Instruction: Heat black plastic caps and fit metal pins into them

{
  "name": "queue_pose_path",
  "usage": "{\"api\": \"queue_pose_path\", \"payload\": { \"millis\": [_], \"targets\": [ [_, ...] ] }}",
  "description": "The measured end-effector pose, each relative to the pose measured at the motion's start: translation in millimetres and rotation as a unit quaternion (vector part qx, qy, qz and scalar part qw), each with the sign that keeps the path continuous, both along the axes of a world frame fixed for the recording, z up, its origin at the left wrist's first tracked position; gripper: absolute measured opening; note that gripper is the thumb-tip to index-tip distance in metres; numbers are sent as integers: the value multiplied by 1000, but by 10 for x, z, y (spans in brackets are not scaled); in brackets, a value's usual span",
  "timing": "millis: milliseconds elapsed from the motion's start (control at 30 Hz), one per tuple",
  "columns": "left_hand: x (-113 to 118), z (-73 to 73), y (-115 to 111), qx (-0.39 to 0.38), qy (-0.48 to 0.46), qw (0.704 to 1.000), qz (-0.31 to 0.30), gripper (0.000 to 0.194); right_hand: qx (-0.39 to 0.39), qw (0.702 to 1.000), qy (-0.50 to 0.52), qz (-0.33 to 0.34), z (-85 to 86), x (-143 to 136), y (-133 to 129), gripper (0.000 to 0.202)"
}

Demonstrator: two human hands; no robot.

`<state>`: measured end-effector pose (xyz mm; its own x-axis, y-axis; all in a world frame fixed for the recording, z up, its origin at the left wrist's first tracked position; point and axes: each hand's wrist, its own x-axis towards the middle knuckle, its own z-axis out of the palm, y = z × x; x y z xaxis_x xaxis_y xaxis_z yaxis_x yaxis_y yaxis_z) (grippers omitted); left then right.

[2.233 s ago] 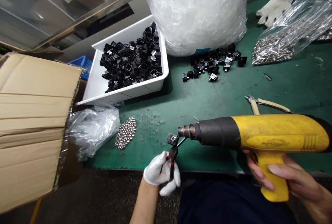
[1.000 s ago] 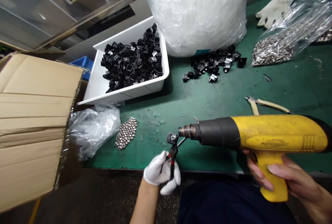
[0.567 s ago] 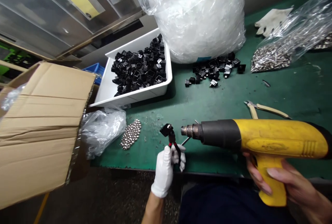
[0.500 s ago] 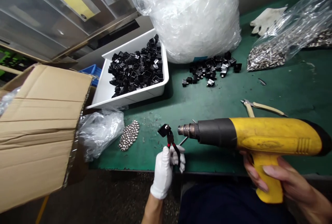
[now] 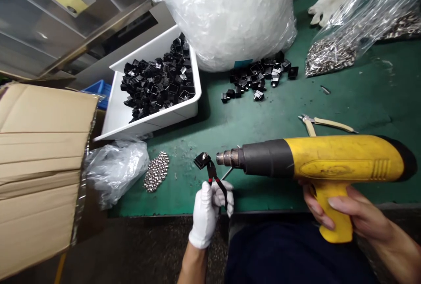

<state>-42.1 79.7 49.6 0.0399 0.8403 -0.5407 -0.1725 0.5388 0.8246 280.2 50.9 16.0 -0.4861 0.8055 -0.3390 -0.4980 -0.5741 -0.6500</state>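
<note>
My left hand (image 5: 205, 209), in a white glove, is closed around the handles of small pliers (image 5: 213, 174) with black and red grips. At the pliers' jaws is a black square part (image 5: 201, 160) with a silver metal piece on it. My bare right hand (image 5: 342, 211) grips the handle of a yellow heat gun (image 5: 345, 157). The gun's metal nozzle (image 5: 228, 158) points left at the black part, a short gap away. A thin metal rod (image 5: 226, 173) lies behind the pliers. To the left, many small silver pieces (image 5: 157, 172) lie together on the green table (image 5: 263, 122).
A white bin (image 5: 164, 117) of black parts stands at the back left, beside a large plastic bag (image 5: 230, 16). Loose black parts (image 5: 256, 76), cream-handled cutters (image 5: 332, 124), a bag of metal pieces (image 5: 332, 56) and a white glove (image 5: 330, 3) lie farther back. Cardboard (image 5: 39, 165) is at the left.
The black part has turned a little at the pliers' jaws, its metal piece now facing more upward. The whole view has shifted slightly; both hands keep their holds.
</note>
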Motion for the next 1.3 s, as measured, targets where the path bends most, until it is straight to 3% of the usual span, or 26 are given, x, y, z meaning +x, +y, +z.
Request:
{"api": "queue_pose_path", "payload": {
  "millis": [367,1300],
  "targets": [
    [-33,-26,4,7,-19,999,-32,69,10,1000,-15,-1,-2,34,-22,41],
    [-38,-24,13,-22,-33,998,-41,74,-9,1000,-1,-9,3,35,-18,45]
  ]
}}
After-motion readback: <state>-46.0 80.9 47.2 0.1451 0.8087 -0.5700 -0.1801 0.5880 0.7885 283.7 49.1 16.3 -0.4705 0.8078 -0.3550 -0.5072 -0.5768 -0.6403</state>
